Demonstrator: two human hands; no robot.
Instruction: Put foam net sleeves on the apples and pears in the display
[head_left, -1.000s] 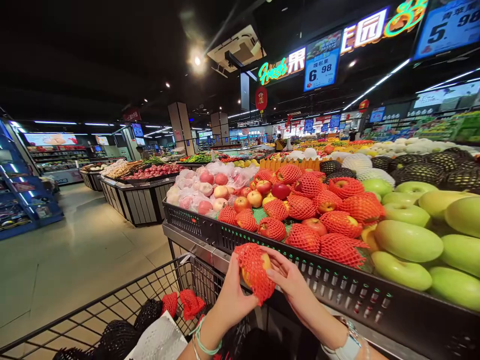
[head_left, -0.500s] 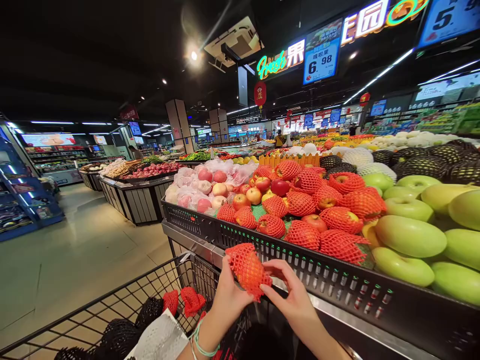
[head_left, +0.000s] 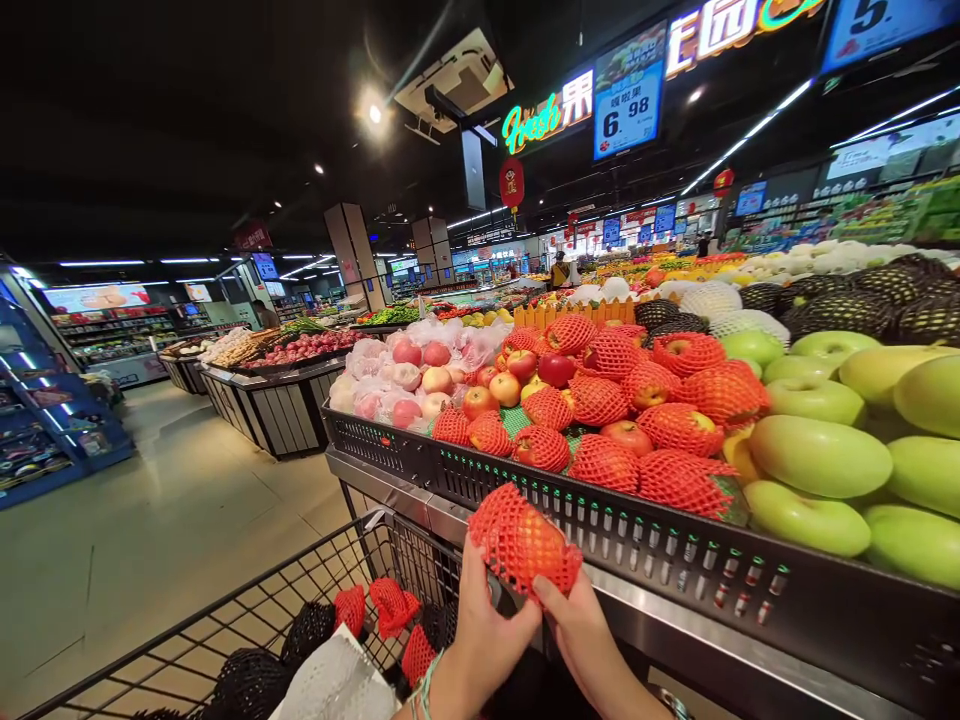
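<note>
An apple in a red foam net sleeve (head_left: 529,540) is held up in front of the fruit stand. My left hand (head_left: 484,620) grips it from the left and below, with most of the fingers hidden behind the fruit. At its lower right, my right hand (head_left: 577,610) has the thumb pressed on the net, its other fingers out of sight behind. Beyond both hands, a pile of apples (head_left: 555,372), many in the same red nets, fills the black display tray (head_left: 480,475).
To the lower left stands a black wire shopping cart (head_left: 247,600). Inside are black-netted items (head_left: 251,680), red-netted items (head_left: 394,605) and a white packet (head_left: 337,680). Large green fruit (head_left: 821,462) lie at the right of the stand. A vegetable stand (head_left: 270,410) is farther left.
The apple has moved right and tilted toward the right. My right hand has closed in from a spread grip to hold it from below. The view has shifted slightly.
</note>
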